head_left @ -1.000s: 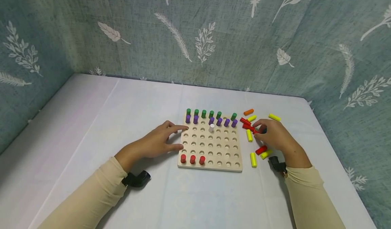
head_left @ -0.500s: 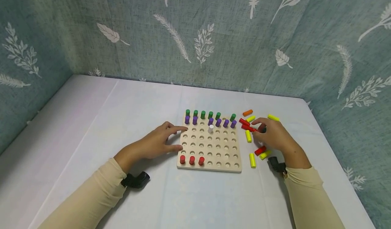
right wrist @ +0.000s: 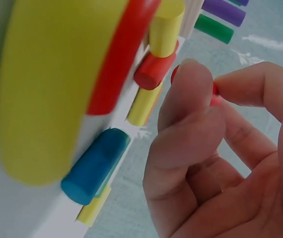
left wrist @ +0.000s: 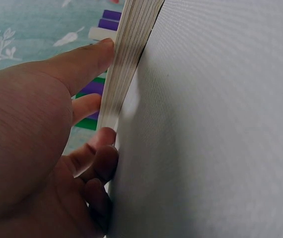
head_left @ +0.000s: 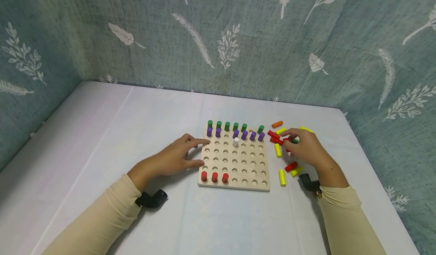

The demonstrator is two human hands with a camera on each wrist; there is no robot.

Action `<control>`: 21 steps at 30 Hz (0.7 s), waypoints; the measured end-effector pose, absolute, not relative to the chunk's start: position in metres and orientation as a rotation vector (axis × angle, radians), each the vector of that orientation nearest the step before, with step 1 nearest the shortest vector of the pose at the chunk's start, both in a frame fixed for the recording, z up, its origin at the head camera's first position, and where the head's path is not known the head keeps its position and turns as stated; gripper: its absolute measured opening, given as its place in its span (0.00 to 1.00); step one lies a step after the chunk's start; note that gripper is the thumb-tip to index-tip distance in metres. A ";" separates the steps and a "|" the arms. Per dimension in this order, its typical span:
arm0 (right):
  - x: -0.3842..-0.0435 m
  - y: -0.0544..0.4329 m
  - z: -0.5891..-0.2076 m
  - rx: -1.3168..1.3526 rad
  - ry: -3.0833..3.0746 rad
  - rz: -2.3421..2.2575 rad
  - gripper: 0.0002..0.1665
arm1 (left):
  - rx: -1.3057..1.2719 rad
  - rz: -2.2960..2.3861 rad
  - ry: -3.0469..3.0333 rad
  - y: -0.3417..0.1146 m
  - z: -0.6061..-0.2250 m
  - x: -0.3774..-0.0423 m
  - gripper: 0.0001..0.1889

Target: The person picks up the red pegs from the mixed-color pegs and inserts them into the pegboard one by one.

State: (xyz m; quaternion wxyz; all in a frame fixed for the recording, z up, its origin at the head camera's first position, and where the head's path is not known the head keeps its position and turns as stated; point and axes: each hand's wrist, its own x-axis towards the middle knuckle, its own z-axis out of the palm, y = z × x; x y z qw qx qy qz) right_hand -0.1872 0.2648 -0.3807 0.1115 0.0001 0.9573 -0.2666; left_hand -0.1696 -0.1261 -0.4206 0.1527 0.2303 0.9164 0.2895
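Note:
A wooden pegboard (head_left: 238,188) lies on the white table. Green pegs (head_left: 227,126) stand along its back, with purple pegs (head_left: 253,136) in the row before them. One white peg (head_left: 236,142) stands in front of these, and three red pegs (head_left: 214,177) fill holes at the front left. My left hand (head_left: 173,154) touches the board's left edge, thumb and index finger spread. Right of the board, my right hand (head_left: 306,149) pinches a red peg (right wrist: 215,99) between thumb and fingertips; the fingers hide most of it.
Loose yellow pegs (head_left: 282,178), red pegs (head_left: 276,141) and an orange peg (head_left: 277,124) lie right of the board. A blue-looking peg (right wrist: 94,166) lies close to my right hand. Patterned green cloth (head_left: 160,39) walls the table's back and sides.
My right hand has risen slightly from the loose pegs with a red peg in its fingertips, and a green peg shows beneath it. My left hand stays at the board's edge.

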 end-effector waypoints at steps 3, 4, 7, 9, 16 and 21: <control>-0.186 0.262 -0.378 -0.003 2.819 -0.817 0.22 | 0.664 0.837 2.632 -0.126 -0.420 -0.170 0.39; -0.185 0.262 -0.378 -0.009 2.816 -0.832 0.22 | 0.666 0.840 2.628 -0.126 -0.420 -0.170 0.39; -0.183 0.259 -0.375 -0.051 2.817 -0.862 0.21 | 0.665 0.840 2.621 -0.126 -0.420 -0.170 0.38; -0.182 0.257 -0.374 -0.077 2.815 -0.879 0.19 | 0.672 0.840 2.625 -0.126 -0.420 -0.170 0.38; -0.179 0.250 -0.371 -0.269 2.852 -0.884 0.16 | 0.704 0.850 2.639 -0.127 -0.420 -0.170 0.38; -0.176 0.244 -0.371 -0.394 2.868 -0.874 0.15 | 0.702 0.844 2.635 -0.127 -0.421 -0.171 0.38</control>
